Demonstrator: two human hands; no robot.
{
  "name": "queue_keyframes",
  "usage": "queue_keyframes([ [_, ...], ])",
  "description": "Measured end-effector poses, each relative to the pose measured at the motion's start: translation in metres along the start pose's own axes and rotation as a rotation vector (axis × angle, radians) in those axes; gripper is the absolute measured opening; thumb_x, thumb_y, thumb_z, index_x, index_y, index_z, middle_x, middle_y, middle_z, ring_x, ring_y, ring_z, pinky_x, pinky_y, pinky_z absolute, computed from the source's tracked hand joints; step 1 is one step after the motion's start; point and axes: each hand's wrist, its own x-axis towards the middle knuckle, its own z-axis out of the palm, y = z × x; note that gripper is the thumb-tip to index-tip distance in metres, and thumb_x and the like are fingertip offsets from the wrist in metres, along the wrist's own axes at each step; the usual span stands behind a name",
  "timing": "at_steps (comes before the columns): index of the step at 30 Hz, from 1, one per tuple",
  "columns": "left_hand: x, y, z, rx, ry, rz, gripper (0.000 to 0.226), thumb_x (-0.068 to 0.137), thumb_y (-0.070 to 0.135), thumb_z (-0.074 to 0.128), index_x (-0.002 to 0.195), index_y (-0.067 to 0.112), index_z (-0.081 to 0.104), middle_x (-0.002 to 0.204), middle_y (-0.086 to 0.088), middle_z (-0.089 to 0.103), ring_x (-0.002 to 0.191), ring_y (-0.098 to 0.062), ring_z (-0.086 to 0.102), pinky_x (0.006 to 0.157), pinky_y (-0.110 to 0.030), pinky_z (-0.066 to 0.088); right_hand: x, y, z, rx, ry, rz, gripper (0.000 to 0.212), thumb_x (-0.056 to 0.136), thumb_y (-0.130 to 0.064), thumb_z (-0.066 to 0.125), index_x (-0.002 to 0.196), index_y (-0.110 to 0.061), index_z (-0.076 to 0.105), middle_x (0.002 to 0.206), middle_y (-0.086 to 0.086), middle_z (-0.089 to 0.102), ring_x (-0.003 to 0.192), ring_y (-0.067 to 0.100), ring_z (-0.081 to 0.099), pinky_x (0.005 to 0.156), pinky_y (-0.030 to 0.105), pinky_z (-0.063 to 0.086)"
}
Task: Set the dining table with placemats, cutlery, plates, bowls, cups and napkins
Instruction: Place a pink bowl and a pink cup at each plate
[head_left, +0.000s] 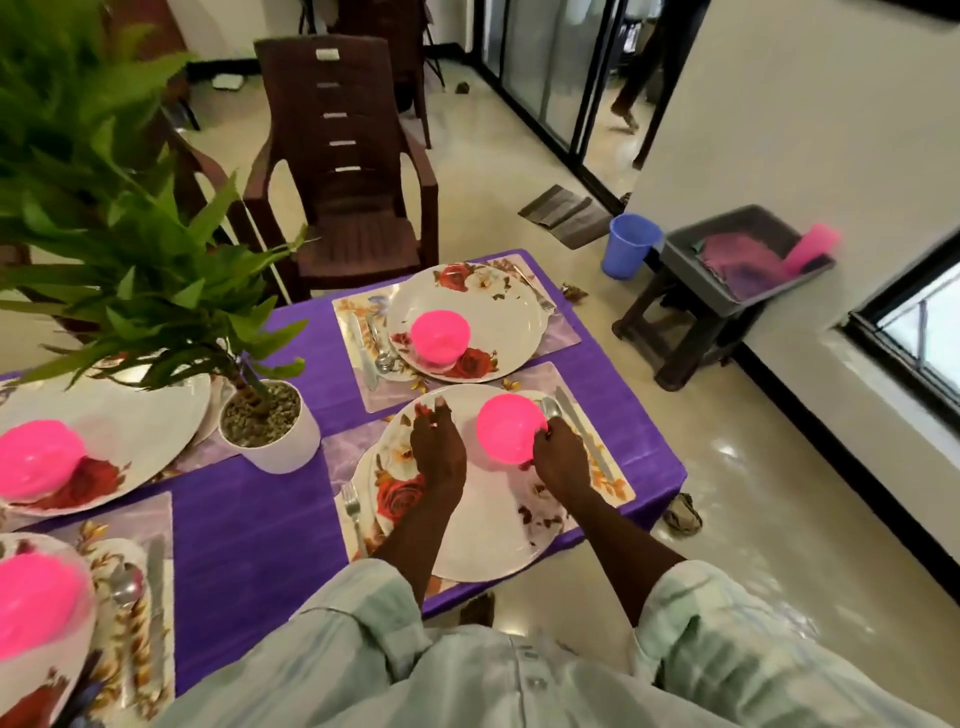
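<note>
The bowl (506, 428) in front of me was bright pink, smooth plastic, and it sat mouth-down like a dome, glowing a little where the light fell on it. It stood on the far right part of my floral plate (483, 540), a white plate printed with red roses, which lay on a pale purple placemat (621, 488) at the right end of the table (249, 540) with its purple cloth.

My right hand (561, 460) was at the bowl's near right edge, fingers curled and touching its rim; whether they truly pinched it I could not tell. Just beyond that hand, on the placemat, lay a spoon (550, 408) and a knife (584, 434), side by side to the right of the bowl.

My left hand (438, 449) was to the left of the bowl, apart from it, held over the plate with its fingers bent downward and bunched; it held nothing I could see. A fork (353, 512) lay on the placemat to the left of the plate, near my left forearm.

Across the mat from mine, another rose plate (467, 317) carried the same kind of pink bowl (440, 335), also upside down.
</note>
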Motion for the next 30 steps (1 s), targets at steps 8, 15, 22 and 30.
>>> queue_keyframes([
  [8, 0.048, -0.049, 0.015, -0.004, 0.151, -0.018, 0.070, 0.074, 0.085, 0.030, 0.100, 0.026, 0.056, 0.098, -0.006, 0.068, 0.090, -0.034, 0.068, 0.083, -0.057, 0.054, 0.036, 0.000, 0.006, -0.086, -0.131, 0.013, 0.029, 0.094, -0.019, 0.055, 0.119, -0.003, 0.053, 0.100, 0.012, 0.069, 0.083, 0.028, 0.067, 0.058, 0.030, 0.052],
  [15, 0.033, -0.031, 0.016, 0.040, 0.215, 0.012, 0.050, 0.073, 0.069, 0.035, 0.091, 0.027, 0.057, 0.092, -0.010, 0.069, 0.085, -0.034, 0.067, 0.079, -0.055, 0.056, 0.054, -0.004, 0.005, -0.108, -0.143, -0.045, 0.026, 0.100, -0.027, 0.042, 0.110, -0.006, 0.055, 0.102, 0.012, 0.065, 0.090, 0.031, 0.065, 0.075, 0.040, 0.054],
  [22, 0.057, -0.048, 0.023, 0.071, 0.275, -0.002, 0.063, 0.078, 0.074, 0.035, 0.099, 0.021, 0.063, 0.094, -0.012, 0.069, 0.089, -0.036, 0.067, 0.082, -0.057, 0.054, 0.065, -0.006, 0.005, -0.091, -0.143, -0.053, 0.030, 0.101, -0.035, 0.041, 0.105, -0.011, 0.058, 0.098, 0.008, 0.066, 0.090, 0.024, 0.063, 0.074, 0.035, 0.051],
  [30, -0.020, 0.054, 0.031, 0.075, 0.367, 0.201, 0.025, 0.099, 0.018, 0.048, 0.101, 0.000, 0.065, 0.100, -0.015, 0.066, 0.096, -0.029, 0.059, 0.079, -0.031, 0.040, 0.067, -0.002, -0.007, -0.024, -0.049, 0.036, 0.044, 0.098, -0.053, 0.042, 0.109, -0.013, 0.057, 0.096, 0.006, 0.068, 0.084, 0.021, 0.063, 0.073, 0.032, 0.048],
])
